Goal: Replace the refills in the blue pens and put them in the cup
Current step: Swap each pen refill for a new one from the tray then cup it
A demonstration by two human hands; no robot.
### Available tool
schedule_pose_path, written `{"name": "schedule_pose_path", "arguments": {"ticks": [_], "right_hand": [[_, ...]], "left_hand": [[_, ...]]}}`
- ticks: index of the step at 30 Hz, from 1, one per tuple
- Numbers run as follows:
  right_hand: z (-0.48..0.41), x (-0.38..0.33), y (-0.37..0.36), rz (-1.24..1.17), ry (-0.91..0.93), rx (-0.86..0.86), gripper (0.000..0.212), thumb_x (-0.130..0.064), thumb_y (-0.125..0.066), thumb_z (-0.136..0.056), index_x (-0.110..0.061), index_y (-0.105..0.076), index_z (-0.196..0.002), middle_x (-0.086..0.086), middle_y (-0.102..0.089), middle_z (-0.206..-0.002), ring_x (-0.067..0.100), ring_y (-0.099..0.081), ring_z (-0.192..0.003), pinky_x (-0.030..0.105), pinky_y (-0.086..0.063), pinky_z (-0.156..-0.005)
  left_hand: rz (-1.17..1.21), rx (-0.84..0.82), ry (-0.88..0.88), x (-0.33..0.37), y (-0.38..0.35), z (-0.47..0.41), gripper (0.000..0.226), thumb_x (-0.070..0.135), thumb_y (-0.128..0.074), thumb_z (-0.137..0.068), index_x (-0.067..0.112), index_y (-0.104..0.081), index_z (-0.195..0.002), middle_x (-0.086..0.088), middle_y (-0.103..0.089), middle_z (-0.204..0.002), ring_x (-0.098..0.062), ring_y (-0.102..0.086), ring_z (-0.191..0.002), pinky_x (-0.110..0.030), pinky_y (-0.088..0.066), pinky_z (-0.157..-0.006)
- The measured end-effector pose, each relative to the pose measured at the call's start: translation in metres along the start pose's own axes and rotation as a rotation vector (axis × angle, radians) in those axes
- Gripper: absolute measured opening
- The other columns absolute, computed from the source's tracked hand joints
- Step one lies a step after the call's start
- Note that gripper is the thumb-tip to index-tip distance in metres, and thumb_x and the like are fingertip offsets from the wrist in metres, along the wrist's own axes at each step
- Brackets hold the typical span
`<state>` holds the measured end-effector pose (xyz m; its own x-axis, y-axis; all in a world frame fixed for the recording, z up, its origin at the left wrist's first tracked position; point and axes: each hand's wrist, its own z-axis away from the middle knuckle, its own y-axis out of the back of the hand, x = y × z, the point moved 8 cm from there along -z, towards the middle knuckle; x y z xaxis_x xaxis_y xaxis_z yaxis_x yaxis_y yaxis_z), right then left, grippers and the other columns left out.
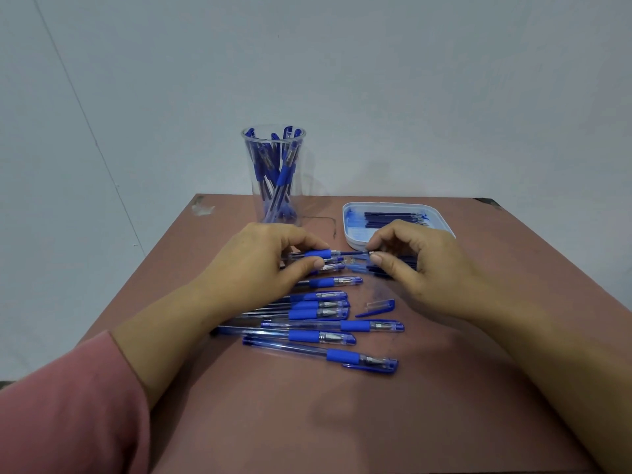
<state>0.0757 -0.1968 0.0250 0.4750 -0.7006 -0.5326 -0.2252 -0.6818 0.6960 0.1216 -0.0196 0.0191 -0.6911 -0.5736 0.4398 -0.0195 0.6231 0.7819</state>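
Note:
My left hand (266, 258) grips a blue pen barrel (318, 253) by its rubber grip, held level above the table. My right hand (410, 258) pinches the tip end of a dark refill (354, 253) that sticks out of that barrel. A clear cup (273, 176) with several blue pens stands behind my left hand. Several capped blue pens (321, 336) lie in a row in front of my hands. A loose blue cap (378, 307) lies to their right.
A white tray (444, 222) holding several dark refills sits at the back right, partly behind my right hand. More refills lie on the brown table (376, 422) under my right hand. The wall stands close behind the table's far edge.

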Motion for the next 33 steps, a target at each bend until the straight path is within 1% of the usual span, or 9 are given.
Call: {"name": "schedule_pose_path", "arguments": {"ticks": [4,10,13,16,21,25,28,31,33], "right_hand": [[0.0,0.003,-0.006,-0.035,0.0,-0.041,0.02,-0.015,-0.064,-0.09,-0.034,-0.063,-0.096,-0.013,-0.064,-0.084,0.007,-0.06,-0.082,0.013,-0.046,-0.073],[-0.001,0.002,-0.009,-0.054,0.012,-0.087,0.022,-0.024,-0.054,-0.088,-0.037,-0.069,-0.099,-0.01,-0.069,-0.093,0.011,-0.064,-0.09,0.032,-0.051,-0.078],[-0.001,0.004,-0.009,-0.088,0.0,-0.112,0.023,-0.022,-0.054,-0.089,-0.039,-0.065,-0.1,-0.012,-0.065,-0.082,0.008,-0.061,-0.078,0.025,-0.05,-0.072],[-0.001,0.012,0.001,-0.062,-0.025,-0.074,0.02,-0.01,-0.06,-0.09,-0.03,-0.059,-0.095,-0.007,-0.059,-0.073,0.008,-0.055,-0.069,0.022,-0.047,-0.064],[0.001,0.017,-0.013,0.127,-0.049,-0.274,0.021,-0.018,-0.064,-0.089,-0.038,-0.061,-0.085,-0.014,-0.064,-0.079,0.006,-0.059,-0.076,0.017,-0.047,-0.067],[0.001,0.012,-0.03,0.197,-0.043,-0.434,0.014,-0.025,-0.064,-0.091,-0.036,-0.067,-0.098,-0.02,-0.062,-0.092,-0.002,-0.056,-0.091,0.016,-0.045,-0.079],[-0.001,0.007,-0.038,0.231,-0.023,-0.487,0.019,-0.025,-0.063,-0.091,-0.035,-0.069,-0.106,-0.023,-0.057,-0.09,-0.005,-0.053,-0.092,0.012,-0.04,-0.08],[-0.002,0.007,-0.028,0.154,-0.034,-0.434,0.022,-0.024,-0.065,-0.09,-0.042,-0.067,-0.102,-0.026,-0.06,-0.09,-0.007,-0.055,-0.092,0.008,-0.039,-0.077],[-0.006,0.004,-0.009,0.083,0.011,-0.268,0.024,-0.024,-0.07,-0.086,-0.046,-0.064,-0.092,-0.026,-0.062,-0.089,-0.002,-0.058,-0.087,0.011,-0.042,-0.072]], "left_hand": [[0.03,-0.022,0.001,0.001,-0.003,0.001,0.017,0.036,-0.067,-0.088,0.039,-0.072,-0.103,0.024,-0.069,-0.087,0.002,-0.061,-0.081,-0.019,-0.049,-0.07],[0.042,-0.045,-0.014,0.004,-0.005,0.002,0.017,0.038,-0.068,-0.087,0.037,-0.073,-0.102,0.022,-0.069,-0.086,0.001,-0.063,-0.082,-0.028,-0.053,-0.073],[0.04,-0.033,-0.012,0.002,-0.003,0.001,0.017,0.033,-0.068,-0.088,0.037,-0.073,-0.104,0.022,-0.069,-0.087,0.002,-0.062,-0.083,-0.023,-0.051,-0.072],[0.01,-0.007,0.005,-0.002,0.002,0.0,0.019,0.034,-0.069,-0.088,0.036,-0.072,-0.106,0.022,-0.069,-0.09,0.001,-0.062,-0.082,-0.026,-0.054,-0.073],[-0.026,0.009,0.002,-0.003,0.004,0.0,0.021,0.036,-0.068,-0.087,0.035,-0.072,-0.108,0.02,-0.069,-0.092,-0.002,-0.062,-0.08,-0.031,-0.055,-0.074],[-0.045,0.006,0.005,-0.002,0.003,0.0,0.021,0.036,-0.068,-0.087,0.035,-0.072,-0.108,0.02,-0.069,-0.091,-0.002,-0.062,-0.08,-0.031,-0.055,-0.074],[-0.058,-0.004,0.01,-0.003,0.003,0.0,0.021,0.036,-0.068,-0.087,0.035,-0.071,-0.108,0.02,-0.069,-0.091,-0.003,-0.062,-0.08,-0.031,-0.054,-0.075],[-0.05,-0.008,0.02,-0.003,0.002,0.0,0.02,0.036,-0.068,-0.087,0.036,-0.071,-0.107,0.021,-0.068,-0.091,-0.002,-0.062,-0.08,-0.03,-0.054,-0.074],[-0.046,-0.009,0.021,-0.002,0.002,0.0,0.02,0.036,-0.068,-0.087,0.035,-0.072,-0.107,0.021,-0.069,-0.091,0.0,-0.061,-0.081,-0.028,-0.054,-0.075]]}}
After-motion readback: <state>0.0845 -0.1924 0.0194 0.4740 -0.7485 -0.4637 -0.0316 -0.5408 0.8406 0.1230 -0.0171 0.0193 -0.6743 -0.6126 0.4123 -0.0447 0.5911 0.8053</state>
